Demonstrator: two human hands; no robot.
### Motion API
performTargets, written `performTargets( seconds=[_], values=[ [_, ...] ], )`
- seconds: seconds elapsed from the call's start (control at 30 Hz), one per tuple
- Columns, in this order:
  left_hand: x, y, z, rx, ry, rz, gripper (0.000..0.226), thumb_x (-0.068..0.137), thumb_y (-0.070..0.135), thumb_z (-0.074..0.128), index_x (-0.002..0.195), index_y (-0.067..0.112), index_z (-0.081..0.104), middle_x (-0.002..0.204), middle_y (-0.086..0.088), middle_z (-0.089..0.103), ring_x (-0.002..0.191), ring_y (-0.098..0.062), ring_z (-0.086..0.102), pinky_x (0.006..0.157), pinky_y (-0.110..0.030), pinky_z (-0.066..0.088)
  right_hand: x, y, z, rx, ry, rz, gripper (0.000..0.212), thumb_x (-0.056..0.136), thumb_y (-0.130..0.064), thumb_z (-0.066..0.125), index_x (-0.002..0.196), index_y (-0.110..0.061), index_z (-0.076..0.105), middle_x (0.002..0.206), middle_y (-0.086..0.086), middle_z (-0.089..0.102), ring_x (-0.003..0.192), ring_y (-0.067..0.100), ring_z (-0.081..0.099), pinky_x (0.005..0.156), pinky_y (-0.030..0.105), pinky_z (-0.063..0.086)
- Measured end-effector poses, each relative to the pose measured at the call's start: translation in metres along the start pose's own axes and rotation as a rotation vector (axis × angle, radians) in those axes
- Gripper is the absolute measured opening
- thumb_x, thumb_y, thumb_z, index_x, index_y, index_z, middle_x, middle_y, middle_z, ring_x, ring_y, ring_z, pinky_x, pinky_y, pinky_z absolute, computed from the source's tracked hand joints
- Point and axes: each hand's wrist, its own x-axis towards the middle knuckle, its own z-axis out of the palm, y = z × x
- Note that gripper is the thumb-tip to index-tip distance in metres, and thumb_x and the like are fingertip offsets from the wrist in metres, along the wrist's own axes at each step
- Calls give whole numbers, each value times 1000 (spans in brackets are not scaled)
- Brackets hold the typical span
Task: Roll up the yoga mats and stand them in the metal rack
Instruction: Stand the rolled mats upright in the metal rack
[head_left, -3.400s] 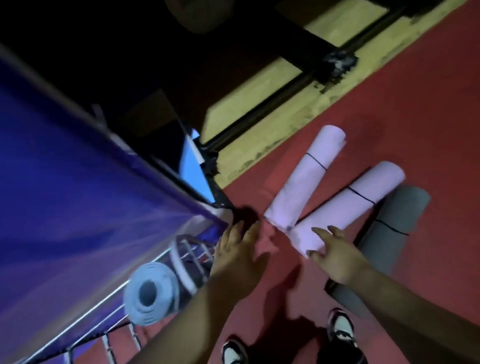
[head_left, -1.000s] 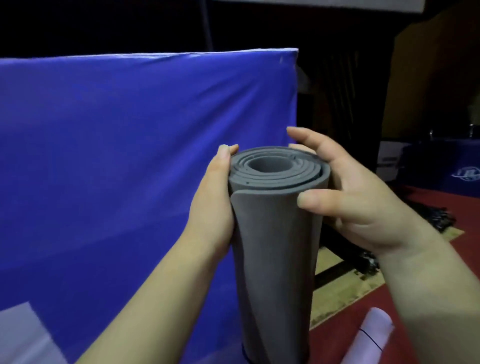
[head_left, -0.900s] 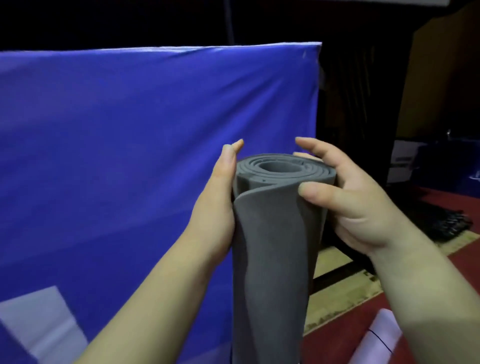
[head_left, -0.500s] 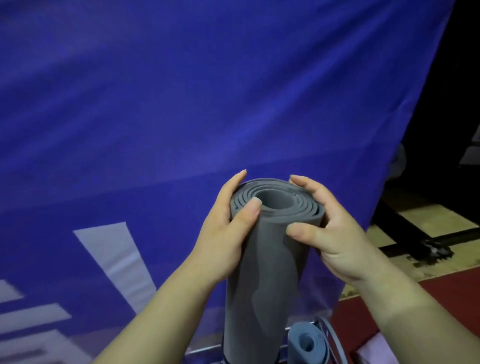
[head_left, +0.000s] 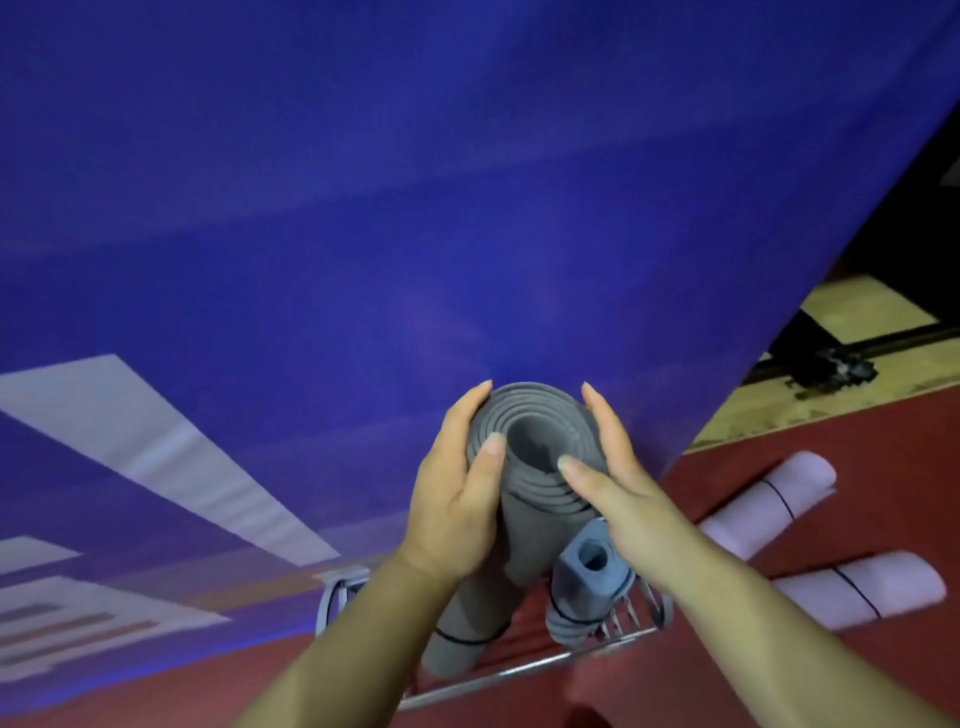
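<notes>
One: Down came the grey mat (head_left: 519, 545)! A moment ago it was up high by the banner (head_left: 363, 208). Now its low end is at the rack (head_left: 519, 675).

Two: Is it all the way in?

One: Can't tell. The low end is just behind the near rail, but I can't see if it touches the bottom.

Two: Who holds it?

One: Both hands. The left hand (head_left: 457, 499) wraps the left side of the top, with its thumb on the rim. The right hand (head_left: 613, 488) wraps the right side, and its thumb is on the rim too.

Two: Why hold the top?

One: I think it keeps the roll tight and lets them steer the low end. The black band (head_left: 462, 640) is only down low, so the top could spring open.

Two: It looks tilted.

One: Yes, the low end is more to the left than the top. I'd guess it should stand straight before the hands let go.

Two: What's next to it?

One: A blue mat (head_left: 587, 577) stands in the rack, just to its right, under the right wrist. So the grey one goes in the left gap.

Two: Any more mats?

One: Two pink mats (head_left: 763, 504) lie rolled on the red floor (head_left: 779, 665), off to the right, apart from the rack. They go in later, I think.
</notes>
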Motion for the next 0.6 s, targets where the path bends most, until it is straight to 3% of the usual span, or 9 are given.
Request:
performTargets(
  seconds=[0.07, 0.17, 0.3, 0.43, 0.53, 0.6],
  values=[
    [1, -18, 9, 54, -23, 0, 54, 99, 47, 44, 148, 22, 48, 146, 14, 55, 139, -11, 50, 115, -36, 41, 6, 25, -4, -49, 43, 41, 74, 92, -41, 68, 151, -48, 24, 151, -31, 38, 137, -15, 38, 117, 21, 32],
    [-1, -48, 21, 91, -65, -16, 49, 102, 45, 42, 146, 24, 47, 146, 13, 54, 138, -11, 49, 114, -32, 40, 13, 60, -8, -129, 102, 107, 67, 100, -33, 65, 153, -46, 26, 157, -22, 37, 140, -13, 35, 123, 27, 27],
    [-3, -104, 36, 160, -66, -66, 50, 103, 48, 39, 149, 27, 42, 151, 8, 51, 142, -9, 46, 117, -34, 37, 24, 112, -9, -320, 128, 159, 71, 101, -35, 60, 159, -38, 19, 159, -20, 29, 142, -13, 27, 114, 7, 19],
    [-15, -180, 54, 291, -93, -112, 58, 105, 51, 31, 151, 18, 43, 151, 3, 51, 142, -11, 46, 117, -40, 37, 42, 181, -16, -490, 86, 210, 69, 103, -42, 53, 162, -31, 19, 162, -17, 27, 146, -8, 23, 110, 0, 10],
    [-28, -246, 73, 319, -102, -161, 57, 105, 47, 31, 153, 17, 39, 154, 3, 47, 144, -10, 42, 119, -34, 33, 58, 244, -24, -623, 41, 210, 68, 103, -53, 44, 163, -28, 20, 166, -8, 28, 151, 2, 23, 120, 15, 13],
    [-41, -300, 88, 352, -146, -200, 56, 105, 48, 31, 154, 22, 35, 156, 4, 43, 146, -9, 38, 121, -30, 29, 68, 294, -29, -840, -9, 208, 74, 98, -63, 28, 163, -28, 21, 167, -6, 29, 155, 11, 20, 125, 32, 10]
  ],
)
